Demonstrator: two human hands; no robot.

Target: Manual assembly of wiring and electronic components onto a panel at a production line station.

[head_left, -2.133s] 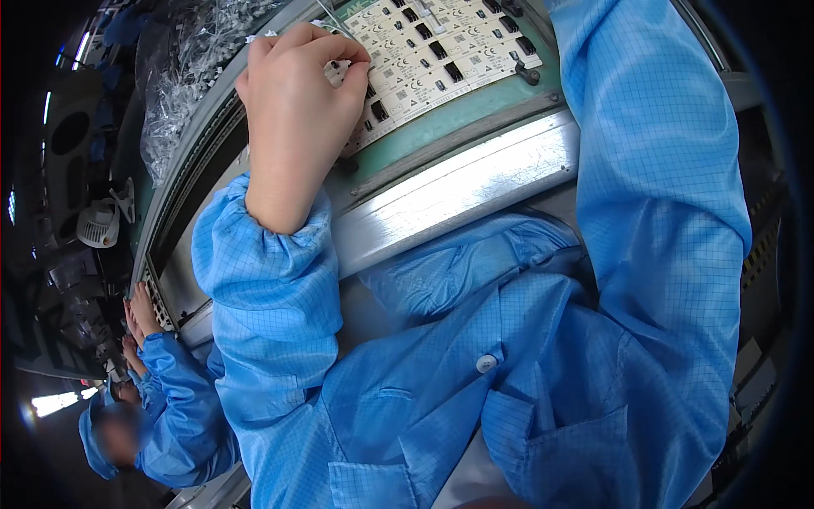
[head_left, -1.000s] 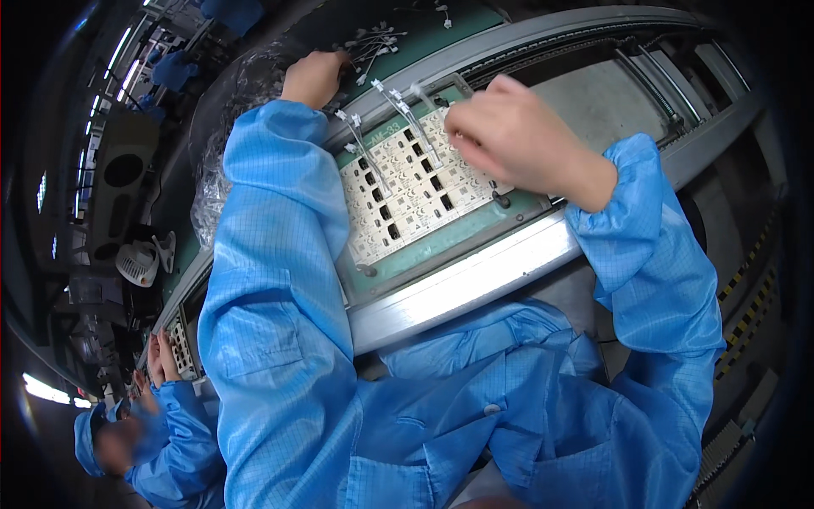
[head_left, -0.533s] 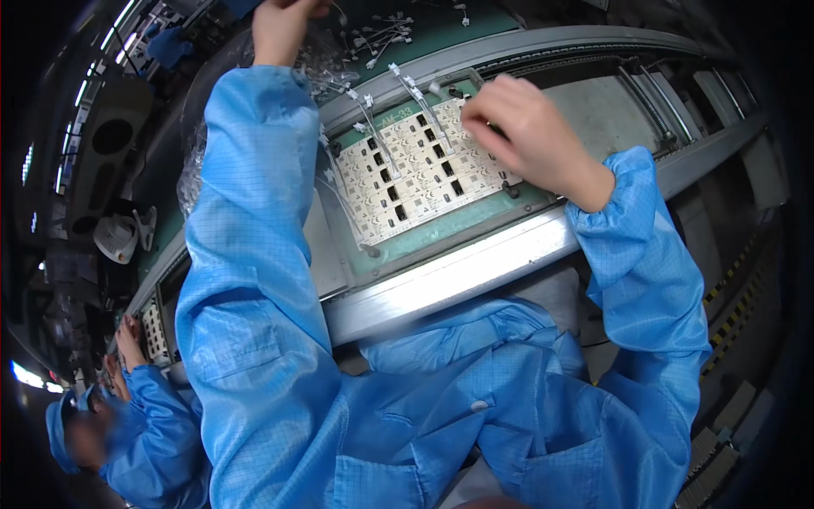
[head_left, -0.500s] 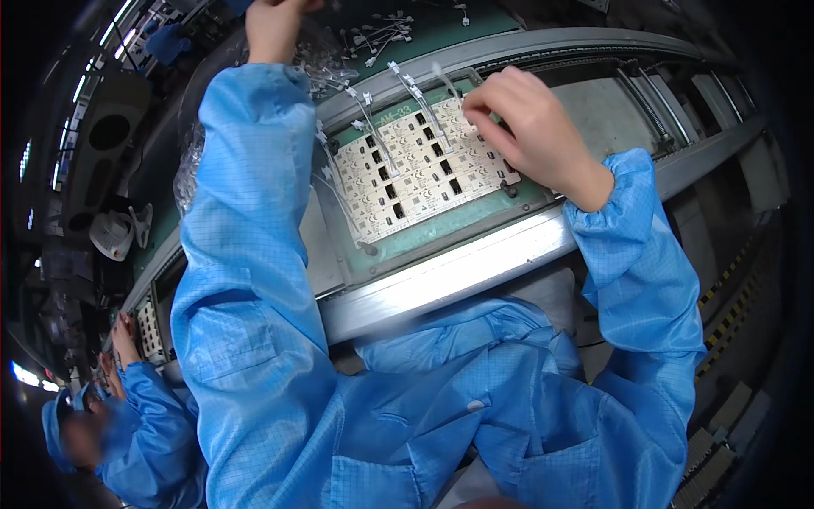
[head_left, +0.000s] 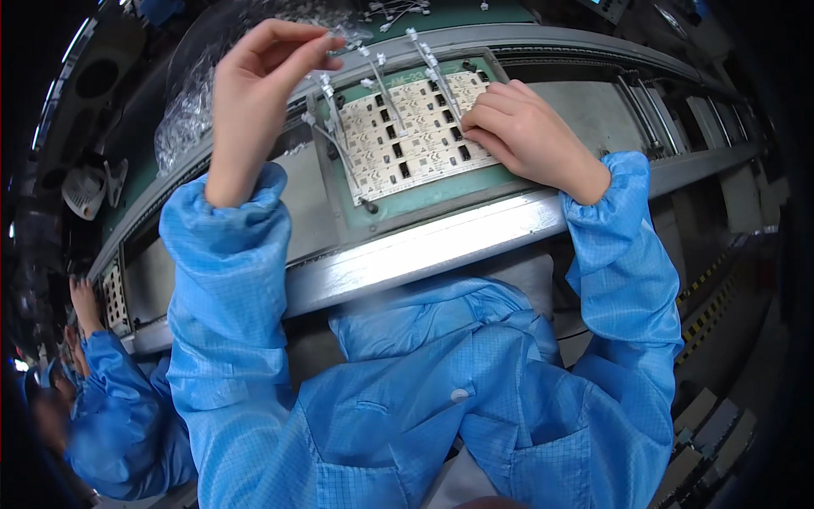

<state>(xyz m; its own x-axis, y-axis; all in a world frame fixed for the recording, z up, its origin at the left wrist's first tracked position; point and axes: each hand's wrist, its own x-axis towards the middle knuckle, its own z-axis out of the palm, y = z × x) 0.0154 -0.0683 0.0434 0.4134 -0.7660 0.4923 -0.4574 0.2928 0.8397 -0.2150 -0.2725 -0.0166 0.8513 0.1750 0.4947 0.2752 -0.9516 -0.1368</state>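
Observation:
My left hand [head_left: 259, 93] is raised beside the far left corner of the circuit board panel, its thumb and fingers pinched together. Something small and pale shows at those fingertips, too small to name. My right hand [head_left: 530, 134] rests over the right part of the cream circuit board panel [head_left: 369, 170], fingers curled and bunched against it. What those fingers hold, if anything, is hidden. The panel lies in a green carrier [head_left: 398, 212] and bears rows of black components. Several thin white cables with white connectors [head_left: 428, 61] stick up from its far and left sides.
A shiny metal rail [head_left: 424, 265] runs along the near side of the conveyor. Beyond the far rail, a clear plastic bag [head_left: 191, 127] and loose white cables [head_left: 397, 10] lie on a green surface. At the left, another person in blue [head_left: 127, 416] works by a similar board [head_left: 114, 297].
My left hand has come back from the far loose cables toward the panel. My right hand has shifted slightly down along the board. The whole view has tilted a little.

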